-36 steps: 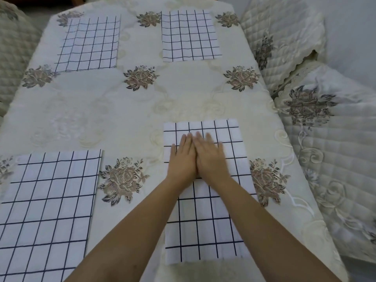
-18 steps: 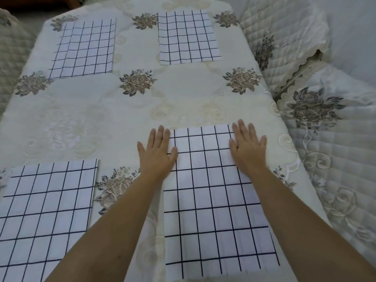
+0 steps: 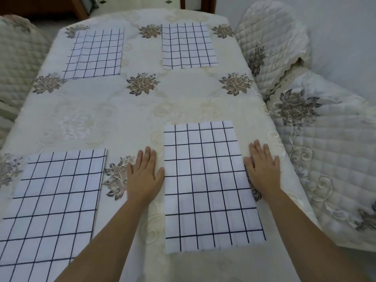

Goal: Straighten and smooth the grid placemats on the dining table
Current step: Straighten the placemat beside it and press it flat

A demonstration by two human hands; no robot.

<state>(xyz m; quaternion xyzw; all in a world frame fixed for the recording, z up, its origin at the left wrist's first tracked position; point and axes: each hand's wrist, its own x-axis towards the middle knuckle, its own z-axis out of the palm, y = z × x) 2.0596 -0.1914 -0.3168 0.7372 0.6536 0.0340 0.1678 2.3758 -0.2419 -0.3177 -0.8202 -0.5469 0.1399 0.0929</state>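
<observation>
Both grips flat, empty: left hand [image 3: 145, 178], right hand [image 3: 262, 171] | near-left placemat [image 3: 50, 200] partly cut off

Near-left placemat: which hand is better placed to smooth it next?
Probably the left hand: it lies flat on the tablecloth between the two near mats, close to the near-left placemat. The right hand rests beyond the near-right placemat's outer edge, farther away.

Head camera, single wide-angle view.
Set above the near end of the table [image 3: 122, 110], facing forward and down along its length to the far end; near placemat [image 3: 207, 180] close below, far placemats [image 3: 188, 45] small toward the top; padded chairs [image 3: 272, 47] at the right margin.
</observation>
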